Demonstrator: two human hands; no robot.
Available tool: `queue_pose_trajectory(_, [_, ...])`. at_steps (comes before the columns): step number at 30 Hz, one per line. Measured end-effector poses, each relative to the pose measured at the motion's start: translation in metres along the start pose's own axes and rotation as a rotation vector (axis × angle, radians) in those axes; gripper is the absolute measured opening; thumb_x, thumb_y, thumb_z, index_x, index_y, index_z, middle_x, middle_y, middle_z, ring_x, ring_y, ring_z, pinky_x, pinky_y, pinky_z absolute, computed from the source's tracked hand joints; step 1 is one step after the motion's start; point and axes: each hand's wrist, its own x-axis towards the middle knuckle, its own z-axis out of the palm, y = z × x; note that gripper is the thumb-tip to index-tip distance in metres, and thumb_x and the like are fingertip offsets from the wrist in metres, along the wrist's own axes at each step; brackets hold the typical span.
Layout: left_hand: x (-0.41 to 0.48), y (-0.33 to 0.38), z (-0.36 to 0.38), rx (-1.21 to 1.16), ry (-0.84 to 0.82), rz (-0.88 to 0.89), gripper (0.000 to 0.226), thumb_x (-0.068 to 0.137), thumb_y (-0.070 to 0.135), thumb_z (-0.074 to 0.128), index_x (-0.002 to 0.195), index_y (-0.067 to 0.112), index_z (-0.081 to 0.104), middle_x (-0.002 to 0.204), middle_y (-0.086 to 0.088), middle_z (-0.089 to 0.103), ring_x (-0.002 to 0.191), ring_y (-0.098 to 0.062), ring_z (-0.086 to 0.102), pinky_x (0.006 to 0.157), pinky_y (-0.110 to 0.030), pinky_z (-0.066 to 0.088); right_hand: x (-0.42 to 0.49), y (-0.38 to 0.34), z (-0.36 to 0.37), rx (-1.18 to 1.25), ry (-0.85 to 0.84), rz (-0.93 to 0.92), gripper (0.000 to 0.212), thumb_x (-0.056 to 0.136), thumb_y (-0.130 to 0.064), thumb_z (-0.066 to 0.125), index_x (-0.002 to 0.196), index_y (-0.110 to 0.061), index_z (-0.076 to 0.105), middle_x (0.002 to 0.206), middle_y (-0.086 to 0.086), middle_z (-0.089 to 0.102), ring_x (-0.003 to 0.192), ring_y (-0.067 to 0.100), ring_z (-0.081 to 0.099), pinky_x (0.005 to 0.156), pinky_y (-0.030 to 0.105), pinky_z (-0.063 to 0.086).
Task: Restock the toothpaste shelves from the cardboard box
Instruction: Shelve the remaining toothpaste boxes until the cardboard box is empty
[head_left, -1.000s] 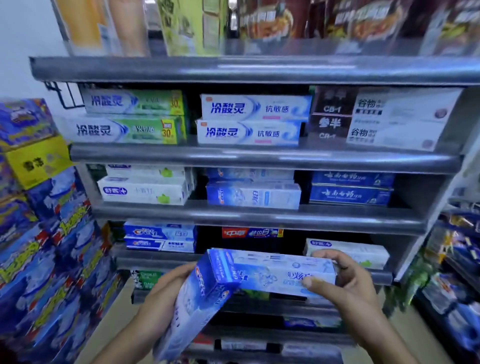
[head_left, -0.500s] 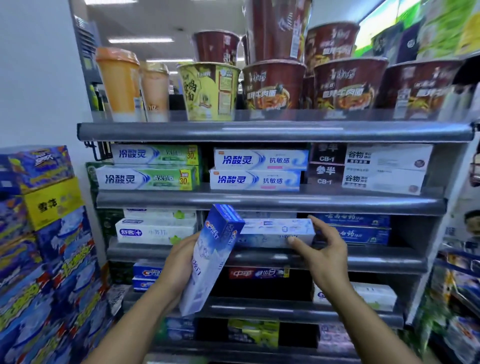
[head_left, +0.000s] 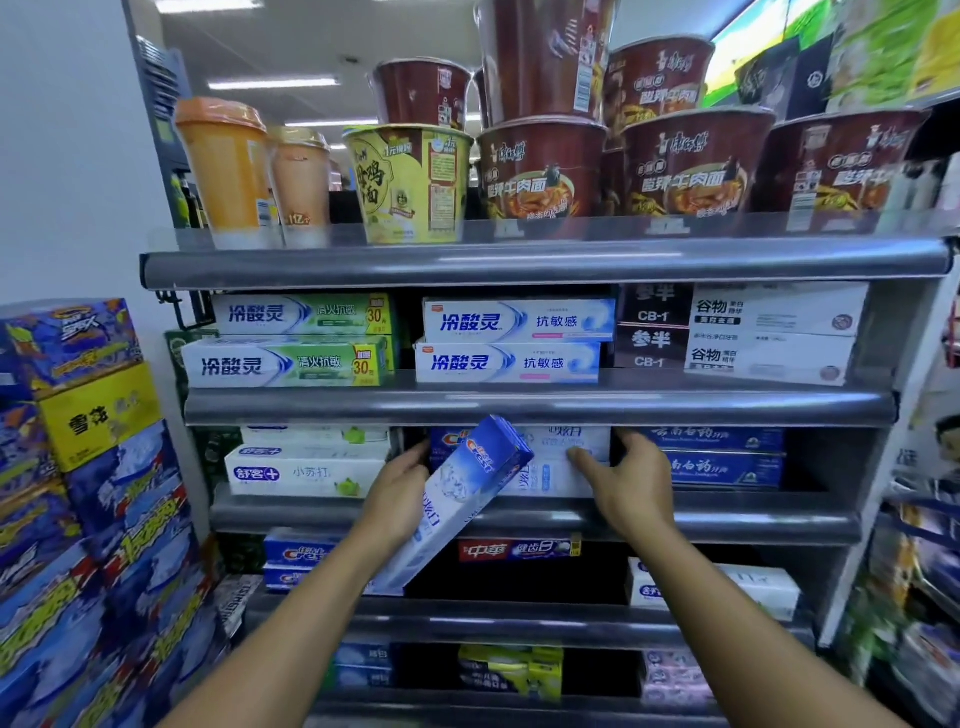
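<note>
While left hand (head_left: 397, 493) grips blue toothpaste box (head_left: 467, 488) mid-length, tilted, top corner past shelf lip (head_left: 727, 519) | right hand (head_left: 631, 483) pinches right end of pale toothpaste box (head_left: 550, 475), lying inside on shelf | white boxes (head_left: 306, 473) just left of grips, dark-blue boxes (head_left: 727, 467) just right; narrow gaps.

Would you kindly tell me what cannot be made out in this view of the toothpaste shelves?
Cardboard box: nowhere in the head view.
Left hand: fingers mostly hidden behind the tilted blue box it holds.
Right hand: whether it grips or only pushes the shelved blue boxes is unclear.
Bottom-shelf boxes: print blurred, unreadable.
</note>
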Motion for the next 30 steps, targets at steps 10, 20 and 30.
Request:
queue_pose_trajectory(10, [-0.039, -0.002, 0.004, 0.100, 0.146, 0.026, 0.059, 0.102, 0.068, 0.027, 0.087, 0.033, 0.071, 0.075, 0.007, 0.075, 0.070, -0.007, 0.070, 0.061, -0.029, 0.047, -0.075, 0.004, -0.019, 0.310, -0.066, -0.123, 0.019, 0.084, -0.026, 0.080, 0.097, -0.035, 0.070, 0.089, -0.012, 0.069, 0.082, 0.007, 0.063, 0.068, 0.015, 0.050])
queue_pose_trajectory(20, [-0.090, 0.015, 0.062, -0.862, 0.163, -0.376, 0.049, 0.098, 0.066, 0.048, 0.086, 0.021, 0.063, 0.070, 0.000, 0.067, 0.061, -0.020, 0.065, 0.068, -0.035, 0.054, -0.149, 0.017, 0.008, 0.271, -0.683, -0.048, 0.044, 0.064, -0.046, 0.090, 0.097, -0.036, 0.064, 0.095, -0.008, 0.074, 0.081, 0.008, 0.071, 0.073, 0.030, 0.059])
queue_pose_trajectory(30, [-0.070, -0.001, 0.018, -0.851, 0.138, -0.002, 0.027, 0.105, 0.041, 0.043, 0.118, 0.024, 0.060, 0.111, -0.009, 0.075, 0.092, -0.025, 0.071, 0.086, -0.046, 0.056, -0.090, 0.033, -0.048, 0.421, -0.388, 0.043, 0.043, 0.065, -0.009, 0.093, 0.101, -0.022, 0.073, 0.097, 0.003, 0.077, 0.090, 0.024, 0.073, 0.078, 0.040, 0.062])
